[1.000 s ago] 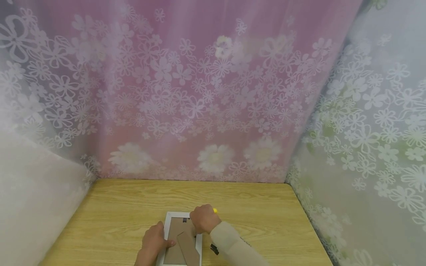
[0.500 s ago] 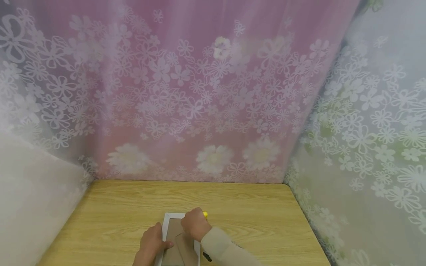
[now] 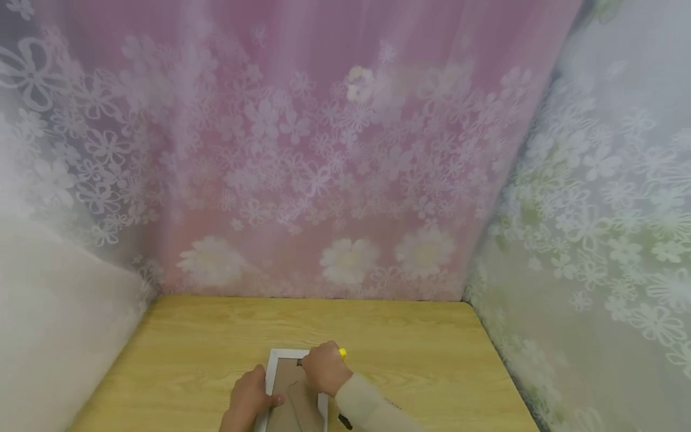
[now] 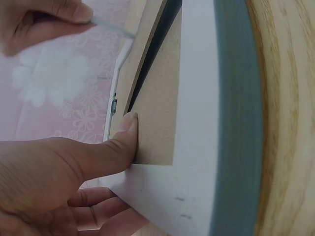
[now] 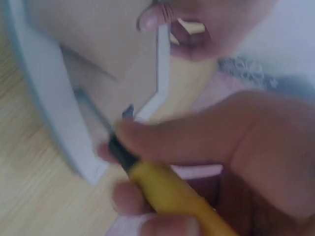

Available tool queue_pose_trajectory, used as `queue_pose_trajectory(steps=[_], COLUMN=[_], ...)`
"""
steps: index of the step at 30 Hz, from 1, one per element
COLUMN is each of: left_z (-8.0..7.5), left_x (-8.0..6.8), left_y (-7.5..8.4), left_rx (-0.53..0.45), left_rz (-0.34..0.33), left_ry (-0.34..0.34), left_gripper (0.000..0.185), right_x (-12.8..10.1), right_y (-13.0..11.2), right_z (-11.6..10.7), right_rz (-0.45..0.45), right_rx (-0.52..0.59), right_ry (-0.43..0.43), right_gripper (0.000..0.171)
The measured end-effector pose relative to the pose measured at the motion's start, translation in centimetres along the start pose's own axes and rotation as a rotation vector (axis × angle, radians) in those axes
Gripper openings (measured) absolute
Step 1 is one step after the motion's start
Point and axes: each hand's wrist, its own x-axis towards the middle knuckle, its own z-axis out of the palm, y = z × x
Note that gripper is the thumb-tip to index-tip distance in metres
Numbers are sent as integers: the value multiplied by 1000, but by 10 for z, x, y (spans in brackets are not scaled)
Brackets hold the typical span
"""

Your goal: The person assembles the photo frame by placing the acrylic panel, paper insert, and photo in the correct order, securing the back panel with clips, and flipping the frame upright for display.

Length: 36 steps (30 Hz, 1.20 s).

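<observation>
White picture frame [image 3: 294, 390] lies face down on the wooden table [image 3: 189, 360], cardboard backing up. Left hand [image 3: 249, 393] clasps the frame's left edge, thumb [image 4: 115, 142] pressing the backing just inside the rim. Right hand [image 3: 326, 367] is clenched around a yellow-handled tool [image 5: 162, 189], its dark tip at the far rim beside a small metal tab [image 5: 128, 112]. Risk: the tip may slip off the tab and gouge the backing, or skid toward the thumb, should the steadying hand loosen. Compared with a second ago, the right hand sits slightly nearer the frame's far edge; the left grip is unchanged.
</observation>
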Motion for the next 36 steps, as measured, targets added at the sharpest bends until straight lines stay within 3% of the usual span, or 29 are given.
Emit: queue_pose_trajectory(steps=[4,11,14,17,21,26,36], left_z=[1,3,5,6,6,4,2], left_x=[-3,-4,-4,-3,-1,0,-2], left_y=[-3,-7,-6,-4,-2,-1,-3], left_rx=[-7,-16,-28,-34,-30,-30,-39], left_rz=[-18,-25,-21,-15,-26,-43,-43], left_ry=[-7,-5,-3,-1,2,-2,3], left_gripper=[55,55,54,54,54,54,52], right_x=[-8,-27,-37,-48,-60,-76,-91], right_y=[12,26,35,46,59,79,107], right_z=[17,69,90,111,139,172,213], right_rz=[48,90,135,238,408,567,673], right_rx=[245,815,972,1007,941,924,863], right_ry=[30,195,214,248,293,274,122], right_gripper=[21,23,17,12,15,12,18])
